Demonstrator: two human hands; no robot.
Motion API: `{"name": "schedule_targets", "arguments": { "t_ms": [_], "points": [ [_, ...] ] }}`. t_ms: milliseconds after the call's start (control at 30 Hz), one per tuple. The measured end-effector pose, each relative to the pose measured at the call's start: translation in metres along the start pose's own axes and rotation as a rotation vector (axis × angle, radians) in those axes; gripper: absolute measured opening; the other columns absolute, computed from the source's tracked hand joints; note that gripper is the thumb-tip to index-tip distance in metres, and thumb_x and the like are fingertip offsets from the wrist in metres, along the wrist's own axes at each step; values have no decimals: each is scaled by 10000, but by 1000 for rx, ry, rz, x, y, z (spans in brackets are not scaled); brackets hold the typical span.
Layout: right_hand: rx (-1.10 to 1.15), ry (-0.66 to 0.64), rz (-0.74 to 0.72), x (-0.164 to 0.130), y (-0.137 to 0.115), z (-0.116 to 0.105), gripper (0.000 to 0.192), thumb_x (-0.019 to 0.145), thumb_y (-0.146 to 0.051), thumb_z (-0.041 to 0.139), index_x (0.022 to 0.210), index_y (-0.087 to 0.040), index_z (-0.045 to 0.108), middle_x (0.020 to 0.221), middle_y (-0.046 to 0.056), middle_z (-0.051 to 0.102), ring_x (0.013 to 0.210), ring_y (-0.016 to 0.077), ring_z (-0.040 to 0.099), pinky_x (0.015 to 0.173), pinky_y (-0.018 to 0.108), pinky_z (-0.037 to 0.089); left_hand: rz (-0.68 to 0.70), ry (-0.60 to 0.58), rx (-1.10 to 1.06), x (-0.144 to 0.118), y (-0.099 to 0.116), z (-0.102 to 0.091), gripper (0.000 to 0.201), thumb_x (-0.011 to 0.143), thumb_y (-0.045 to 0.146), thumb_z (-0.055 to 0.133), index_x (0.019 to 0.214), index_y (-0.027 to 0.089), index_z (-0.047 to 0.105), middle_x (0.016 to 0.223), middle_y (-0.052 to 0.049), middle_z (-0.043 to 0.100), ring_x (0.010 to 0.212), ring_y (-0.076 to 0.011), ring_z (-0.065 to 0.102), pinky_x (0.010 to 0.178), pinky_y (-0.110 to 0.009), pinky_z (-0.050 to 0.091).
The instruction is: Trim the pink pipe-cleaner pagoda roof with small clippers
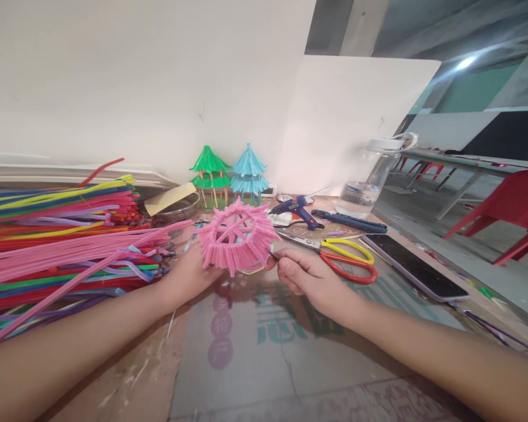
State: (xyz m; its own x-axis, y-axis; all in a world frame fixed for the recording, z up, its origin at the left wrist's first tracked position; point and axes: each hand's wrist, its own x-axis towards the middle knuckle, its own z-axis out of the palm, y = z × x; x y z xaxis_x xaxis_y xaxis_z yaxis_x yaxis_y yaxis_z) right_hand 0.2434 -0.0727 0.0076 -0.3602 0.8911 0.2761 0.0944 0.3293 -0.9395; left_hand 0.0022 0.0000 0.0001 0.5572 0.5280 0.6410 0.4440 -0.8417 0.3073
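Observation:
A pink pipe-cleaner roof piece, round with a fringe hanging from its rim, is held between both hands above the worktable. My left hand grips its left underside. My right hand pinches its right rim with thumb and fingers. Behind it stand a green pipe-cleaner pagoda and a blue one, both upright near the wall.
A large heap of coloured pipe cleaners fills the left. To the right lie a blue glue gun, scissors with yellow and red handles, a phone and a clear water bottle. Red chairs stand far right.

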Motion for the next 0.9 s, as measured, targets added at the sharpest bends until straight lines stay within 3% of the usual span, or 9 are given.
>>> {"name": "schedule_targets", "arguments": {
  "t_ms": [200, 533, 900],
  "points": [
    [7, 6, -1, 0, 1, -1, 527, 888, -718, 523, 725, -223, 438, 605, -62, 360, 514, 100, 298, 472, 250, 241, 5, -10, -1, 3, 5, 0, 243, 936, 311, 551, 1118, 194, 661, 1259, -130, 707, 1212, -300, 633, 1069, -483, 495],
    [71, 28, 20, 0, 2, 0, 526, 853, -726, 571, 811, -203, 533, 610, -68, 360, 515, 101, 271, 468, 255, 223, 17, -17, 34, 3, 6, -3, 208, 900, 263, 553, 1055, 203, 678, 1189, -123, 728, 1135, -311, 669, 1029, -512, 516],
    [85, 8, 33, 1, 3, 1, 529, 845, -730, 577, 825, -203, 532, 604, -73, 353, 509, 98, 262, 471, 258, 214, 60, 18, 58, 6, 10, -2, 195, 921, 273, 520, 1010, 189, 672, 1128, -127, 742, 1072, -291, 685, 992, -476, 540]
  ]
}}
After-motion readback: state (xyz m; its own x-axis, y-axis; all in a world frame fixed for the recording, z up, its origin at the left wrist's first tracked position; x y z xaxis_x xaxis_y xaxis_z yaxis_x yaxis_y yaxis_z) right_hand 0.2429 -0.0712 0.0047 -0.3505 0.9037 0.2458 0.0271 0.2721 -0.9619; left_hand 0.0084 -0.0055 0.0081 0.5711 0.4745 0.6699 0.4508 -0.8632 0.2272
